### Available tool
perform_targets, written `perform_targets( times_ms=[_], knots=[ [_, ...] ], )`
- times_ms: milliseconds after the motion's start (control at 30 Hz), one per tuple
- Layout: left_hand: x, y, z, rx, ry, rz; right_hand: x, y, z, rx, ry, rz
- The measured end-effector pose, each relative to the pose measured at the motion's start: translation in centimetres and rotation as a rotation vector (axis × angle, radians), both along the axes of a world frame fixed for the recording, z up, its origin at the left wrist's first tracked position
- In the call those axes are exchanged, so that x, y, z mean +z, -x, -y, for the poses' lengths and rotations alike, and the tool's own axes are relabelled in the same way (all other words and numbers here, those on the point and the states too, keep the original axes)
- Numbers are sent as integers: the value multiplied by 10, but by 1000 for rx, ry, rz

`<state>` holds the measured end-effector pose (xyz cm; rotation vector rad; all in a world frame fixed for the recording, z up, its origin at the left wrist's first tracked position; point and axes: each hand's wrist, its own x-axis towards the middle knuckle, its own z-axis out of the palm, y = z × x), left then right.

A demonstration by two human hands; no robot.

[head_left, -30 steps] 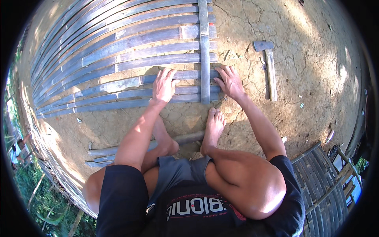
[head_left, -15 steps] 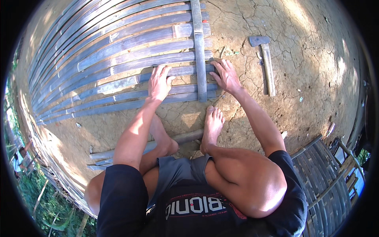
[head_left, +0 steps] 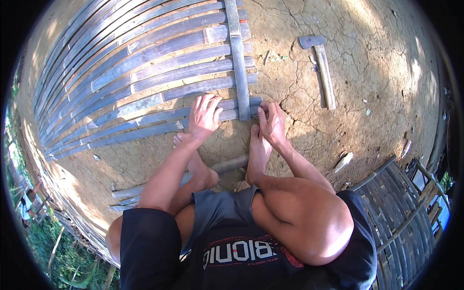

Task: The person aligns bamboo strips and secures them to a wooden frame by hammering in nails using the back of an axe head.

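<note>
Item: woven mat of split bamboo slats (head_left: 145,87), lying flat on cracked dry earth (head_left: 367,77), filling the far left of the scene.

Left hand (head_left: 204,117): lay spread and palm down, fingers splayed across the two nearest slats (head_left: 159,123), pressing rather than gripping.

Right hand (head_left: 271,123): sat at the near right corner of the mat, fingers curled onto the slat ends just beside the upright cross slat (head_left: 239,58); whether it pinched a slat or merely pushed could not be told.

Risks, as judged: the nearest slats were held only by the single cross slat, so a hard shove from either hand could have slid them out of the weave or opened a gap. Split bamboo edges looked sharp and splintery; bare fingers at the slat ends could have been cut. Both bare feet (head_left: 258,154) rested close under the hands, the right foot just beside the near edge of the mat, and might have been nipped if a slat sprang back.

Surface: hard-packed, fissured soil, sunlit on the right, with small chips and litter.

Surroundings: a hatchet (head_left: 321,67) lay well apart to the far right; a round pole (head_left: 227,165) lay under the person's legs with loose strips (head_left: 125,195) near left; another woven panel (head_left: 401,212) stood near right; greenery at the left rim
</note>
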<state>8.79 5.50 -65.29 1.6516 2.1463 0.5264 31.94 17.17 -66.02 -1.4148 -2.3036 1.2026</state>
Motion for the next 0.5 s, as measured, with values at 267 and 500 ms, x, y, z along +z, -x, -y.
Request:
perform_targets(
  times_ms=[267, 500],
  knots=[
    [-12, 10, 7, -107, -1, -26, -9, -3, -29, 239, -223, 4],
    [-11, 14, 7, -139, 30, -48, -14, -1, -44, 361, -279, -1]
  ],
)
